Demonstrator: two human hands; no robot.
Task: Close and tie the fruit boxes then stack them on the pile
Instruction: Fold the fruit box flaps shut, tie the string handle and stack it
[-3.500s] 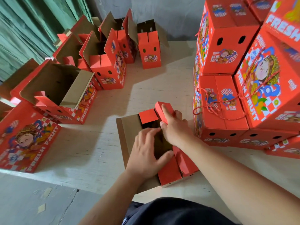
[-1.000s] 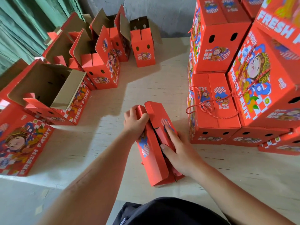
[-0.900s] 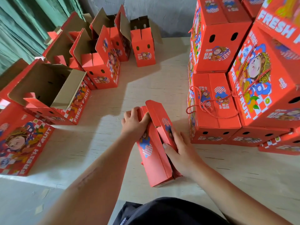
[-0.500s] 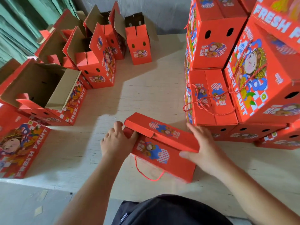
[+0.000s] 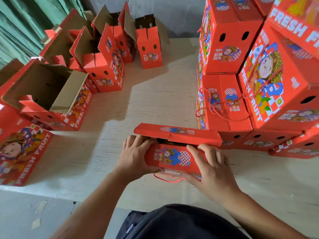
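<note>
Now, step in hand: closing, with the top flaps brought together but not yet flush; tying and stacking judged not yet done.
Left hand (image 5: 136, 157): clasping the left end of the fruit box (image 5: 174, 152), fingers curled over its upper edge, thumb underneath.
Right hand (image 5: 212, 169): spread flat on the near flap, fingers straight and pressing toward the middle.
Fruit box: between both hands, resting on the surface (image 5: 155, 104) just in front of the body, long side across.
Far flap (image 5: 177, 134): lifted slightly beyond the fingertips, a dark gap showing under its edge.
Cord (image 5: 168, 180): red loop hanging out beneath the box, just below the right thumb, untied.
Next move, as a judgement: press both flaps down level, then fish the cord out from under and draw it over the top for the knot; needs one hand pinning the flaps.
Pile (image 5: 241, 83): beyond and to the right of the right hand, tied boxes stacked, near enough for a short lift.
Open boxes (image 5: 103, 66): well beyond and to the left of the left hand, flaps up, waiting.
</note>
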